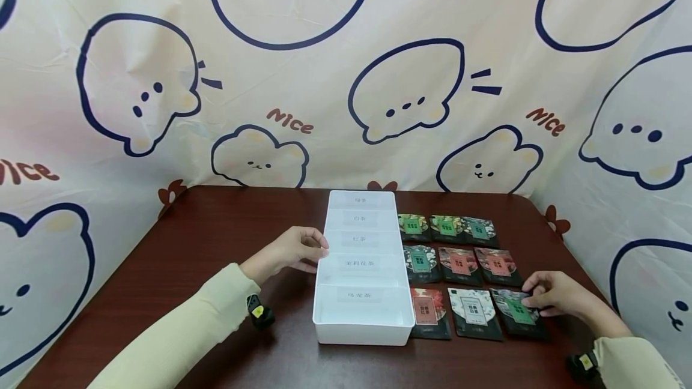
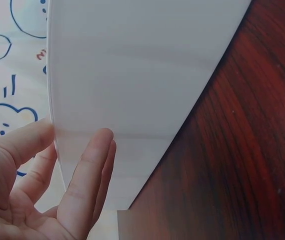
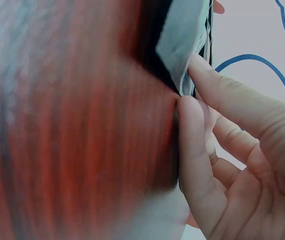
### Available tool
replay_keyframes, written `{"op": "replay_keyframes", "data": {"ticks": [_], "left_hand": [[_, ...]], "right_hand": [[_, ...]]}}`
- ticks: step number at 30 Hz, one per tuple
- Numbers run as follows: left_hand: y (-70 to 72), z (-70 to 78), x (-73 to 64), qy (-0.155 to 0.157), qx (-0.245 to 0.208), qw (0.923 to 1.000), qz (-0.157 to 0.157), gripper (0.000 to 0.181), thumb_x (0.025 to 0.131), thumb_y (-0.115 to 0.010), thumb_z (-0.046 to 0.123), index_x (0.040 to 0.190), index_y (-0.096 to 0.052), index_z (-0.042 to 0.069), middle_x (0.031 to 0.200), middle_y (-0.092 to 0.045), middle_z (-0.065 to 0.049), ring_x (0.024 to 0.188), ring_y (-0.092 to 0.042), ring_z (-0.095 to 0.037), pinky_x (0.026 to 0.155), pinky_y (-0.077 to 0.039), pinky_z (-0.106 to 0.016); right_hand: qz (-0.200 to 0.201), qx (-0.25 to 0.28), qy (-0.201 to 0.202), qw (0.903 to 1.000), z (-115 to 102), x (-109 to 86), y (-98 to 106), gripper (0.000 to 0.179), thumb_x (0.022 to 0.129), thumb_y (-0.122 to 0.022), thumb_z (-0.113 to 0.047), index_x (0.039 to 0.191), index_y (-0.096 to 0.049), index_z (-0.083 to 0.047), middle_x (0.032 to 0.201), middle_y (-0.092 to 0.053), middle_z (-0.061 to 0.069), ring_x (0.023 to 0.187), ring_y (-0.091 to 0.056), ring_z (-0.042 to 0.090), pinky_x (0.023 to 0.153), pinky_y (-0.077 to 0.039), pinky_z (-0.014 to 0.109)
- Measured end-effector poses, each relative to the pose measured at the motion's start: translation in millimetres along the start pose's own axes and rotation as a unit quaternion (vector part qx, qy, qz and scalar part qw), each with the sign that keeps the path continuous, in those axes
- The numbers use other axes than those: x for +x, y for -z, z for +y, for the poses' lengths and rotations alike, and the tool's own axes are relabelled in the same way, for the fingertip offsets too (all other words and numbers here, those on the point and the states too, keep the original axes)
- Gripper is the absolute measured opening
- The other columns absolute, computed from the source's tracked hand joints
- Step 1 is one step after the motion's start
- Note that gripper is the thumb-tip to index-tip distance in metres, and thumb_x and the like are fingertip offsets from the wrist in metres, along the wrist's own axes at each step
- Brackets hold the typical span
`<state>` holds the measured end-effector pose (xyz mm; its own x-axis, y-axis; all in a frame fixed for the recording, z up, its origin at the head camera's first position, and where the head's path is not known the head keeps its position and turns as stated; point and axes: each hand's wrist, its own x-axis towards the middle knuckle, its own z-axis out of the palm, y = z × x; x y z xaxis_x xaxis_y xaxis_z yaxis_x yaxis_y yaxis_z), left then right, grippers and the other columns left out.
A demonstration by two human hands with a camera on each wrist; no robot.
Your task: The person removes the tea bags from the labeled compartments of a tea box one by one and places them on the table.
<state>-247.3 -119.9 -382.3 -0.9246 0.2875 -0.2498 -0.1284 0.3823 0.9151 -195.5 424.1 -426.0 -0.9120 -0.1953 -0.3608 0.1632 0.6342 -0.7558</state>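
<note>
A long white box (image 1: 363, 336) with several labelled compartments stands in the middle of the table. My left hand (image 1: 296, 249) holds its left rim; in the left wrist view some fingers (image 2: 90, 172) lie along the outer wall while others reach the rim. On the right, my right hand (image 1: 559, 298) pinches the right edge of a dark tea bag packet (image 1: 520, 314) with a green label, in the row nearest me. The right wrist view has thumb and finger at the edge of this packet (image 3: 180, 42), which is tilted up from the wood there.
Tea bag packets lie in three rows right of the box: green-labelled ones (image 1: 413, 225) at the back, red-labelled ones (image 1: 459, 265) in the middle row, a white-labelled one (image 1: 476, 312) in front. A patterned cloth (image 1: 330, 77) hangs behind the brown table (image 1: 227, 221).
</note>
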Motion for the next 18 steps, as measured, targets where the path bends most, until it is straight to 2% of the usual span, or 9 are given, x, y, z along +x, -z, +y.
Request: {"op": "replay_keyframes", "data": {"ticks": [7, 18], "left_hand": [[0.2, 0.8, 0.0, 0.001, 0.000, 1.0000, -0.001, 0.017, 0.086, -0.073, 0.008, 0.099, -0.064, 0.002, 0.100, -0.064, -0.014, 0.078, -0.066, -0.022, 0.070, -0.061, -0.043], [0.5, -1.0, 1.0, 0.000, -0.002, 1.0000, -0.004, 0.017, 0.085, -0.073, 0.007, 0.099, -0.064, 0.002, 0.100, -0.064, -0.014, 0.078, -0.067, -0.022, 0.071, -0.061, -0.044]], "right_hand": [[0.005, 0.002, -0.010, 0.9999, -1.3, 0.3, -0.5, 0.037, 0.082, -0.078, -0.018, 0.101, -0.056, 0.004, 0.073, -0.049, -0.001, 0.062, -0.053, 0.011, 0.057, -0.055, 0.032], [-0.013, 0.016, 0.006, 0.9998, 1.9, 0.1, 0.2, 0.034, 0.084, -0.075, -0.017, 0.101, -0.055, 0.005, 0.074, -0.049, -0.001, 0.063, -0.054, 0.010, 0.056, -0.055, 0.030]]}}
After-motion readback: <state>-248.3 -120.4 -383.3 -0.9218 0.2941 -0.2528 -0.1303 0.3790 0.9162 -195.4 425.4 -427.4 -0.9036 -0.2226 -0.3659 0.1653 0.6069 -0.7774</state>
